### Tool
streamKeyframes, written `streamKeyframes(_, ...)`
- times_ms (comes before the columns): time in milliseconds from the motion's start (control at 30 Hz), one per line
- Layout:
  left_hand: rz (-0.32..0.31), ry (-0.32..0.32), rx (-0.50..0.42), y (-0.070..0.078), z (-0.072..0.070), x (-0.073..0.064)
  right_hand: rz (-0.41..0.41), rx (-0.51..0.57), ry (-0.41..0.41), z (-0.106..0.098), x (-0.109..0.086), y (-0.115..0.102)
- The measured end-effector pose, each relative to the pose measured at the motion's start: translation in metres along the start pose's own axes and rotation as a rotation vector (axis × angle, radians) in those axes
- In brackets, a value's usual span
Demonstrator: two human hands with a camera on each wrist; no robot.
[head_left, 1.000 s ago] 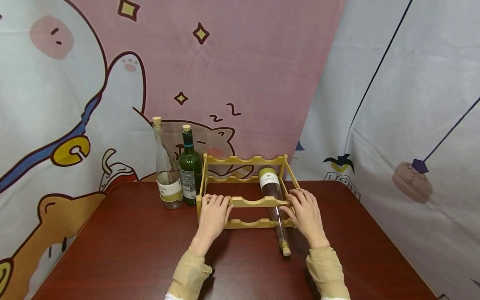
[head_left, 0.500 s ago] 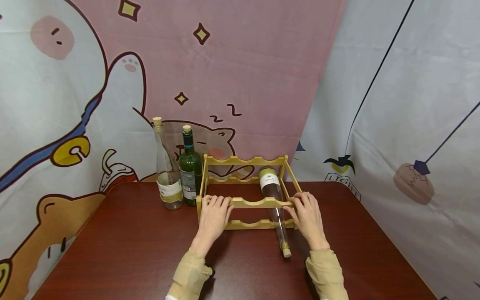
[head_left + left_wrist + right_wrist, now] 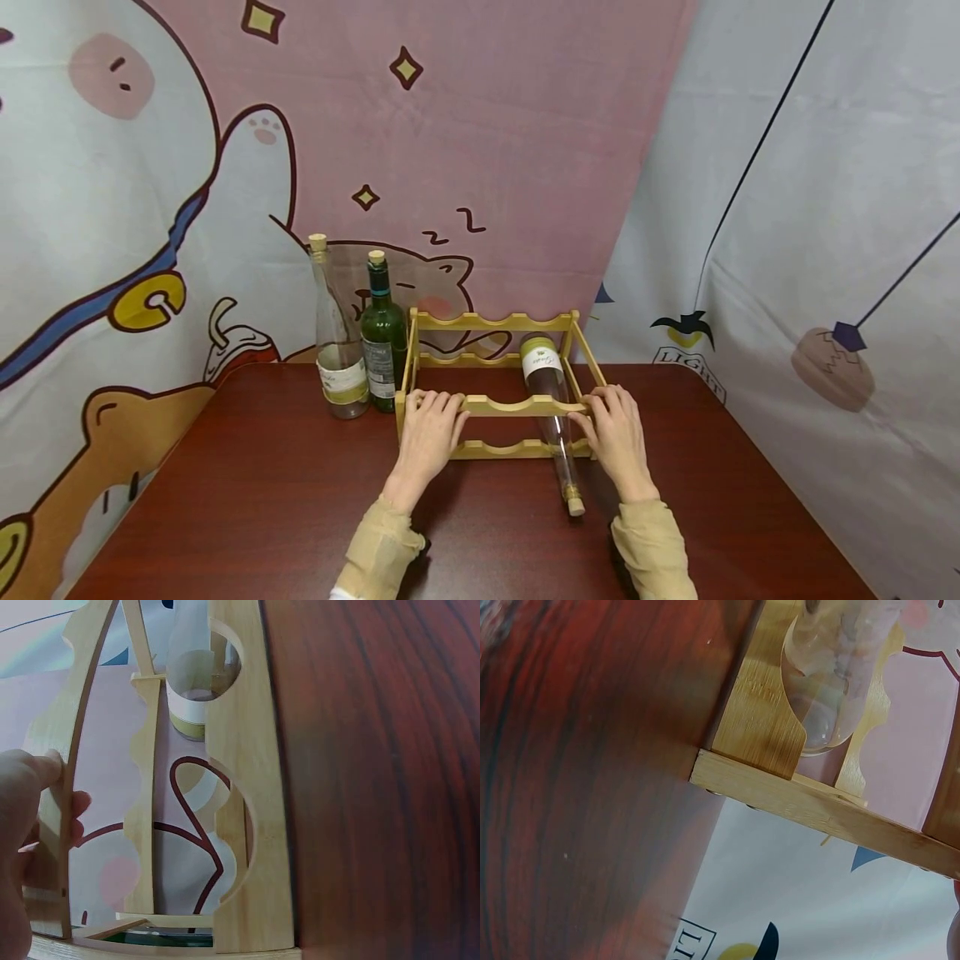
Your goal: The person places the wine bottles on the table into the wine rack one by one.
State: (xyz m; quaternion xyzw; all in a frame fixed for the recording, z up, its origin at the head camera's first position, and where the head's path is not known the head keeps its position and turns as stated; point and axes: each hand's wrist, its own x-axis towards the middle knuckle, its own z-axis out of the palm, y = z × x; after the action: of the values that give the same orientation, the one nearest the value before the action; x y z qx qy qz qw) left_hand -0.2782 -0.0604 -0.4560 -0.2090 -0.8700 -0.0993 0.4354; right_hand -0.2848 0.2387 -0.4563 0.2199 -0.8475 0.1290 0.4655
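Note:
A wooden wine rack [image 3: 517,407] with scalloped rails stands on the table. My left hand [image 3: 429,429] grips the left end of its upper front rail; the left wrist view shows thumb and fingertips on opposite sides of the wood. At that rail's right end my right hand [image 3: 618,433] grips the rack's corner. Only a sliver of this hand shows in the right wrist view. A clear wine bottle [image 3: 551,385] with a white and green label lies in the lower right slot. Its corked neck [image 3: 572,496] points toward me, below the upper rail.
Left of the rack stand a clear corked bottle [image 3: 342,379] and a green corked bottle [image 3: 383,333], both upright and close together. A dark red-brown table [image 3: 262,508] carries everything. Behind it hangs a printed cloth [image 3: 540,150] with cartoon figures.
My right hand has shifted slightly to the right at the rail's end. The left hand keeps its place. The whole head view has moved a little; rack and bottles otherwise look the same.

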Motion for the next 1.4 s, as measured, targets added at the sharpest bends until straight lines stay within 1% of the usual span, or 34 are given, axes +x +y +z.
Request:
streamKeyframes(167, -0.028, -0.016, -0.029, 0.004, -0.007, 0.004, 0.009, -0.001, -0.008, 0.000, 0.000, 0.000)
streamKeyframes(300, -0.060, -0.030, -0.082, 0.005, -0.013, 0.008, 0.011, -0.003, -0.001, 0.000, 0.000, 0.000)
streamKeyframes(367, -0.077, -0.028, -0.117, 0.004, -0.016, 0.010, 0.005, 0.000, 0.006, 0.001, 0.000, 0.000)
streamKeyframes(500, -0.100, 0.006, -0.204, -0.001, -0.020, 0.012, -0.003, -0.003, 0.007, 0.002, -0.001, -0.001)
streamKeyframes(633, -0.104, 0.046, -0.270, -0.006, -0.024, 0.014, -0.007, -0.014, 0.001, 0.001, -0.001, -0.003)
streamKeyframes(800, -0.135, 0.076, -0.307, -0.013, -0.033, 0.019, 0.020, -0.023, -0.032, -0.002, -0.001, -0.004)
streamKeyframes(867, -0.145, 0.104, -0.315, -0.018, -0.036, 0.022, 0.025, -0.024, -0.036, -0.002, 0.000, -0.004)
streamKeyframes(967, -0.152, 0.178, -0.318, -0.029, -0.037, 0.025, 0.015, -0.023, -0.018, -0.001, 0.000, -0.004)
streamKeyframes(1067, -0.169, 0.258, -0.326, -0.041, -0.036, 0.026, 0.009, -0.022, -0.001, 0.000, 0.000, -0.005)
streamKeyframes(1200, -0.218, 0.324, -0.324, -0.059, -0.032, 0.029, 0.010, -0.016, 0.012, 0.002, -0.001, -0.004)
streamKeyframes(1400, -0.311, 0.394, -0.304, -0.083, -0.033, 0.037, 0.013, -0.011, 0.021, 0.004, -0.002, -0.004)
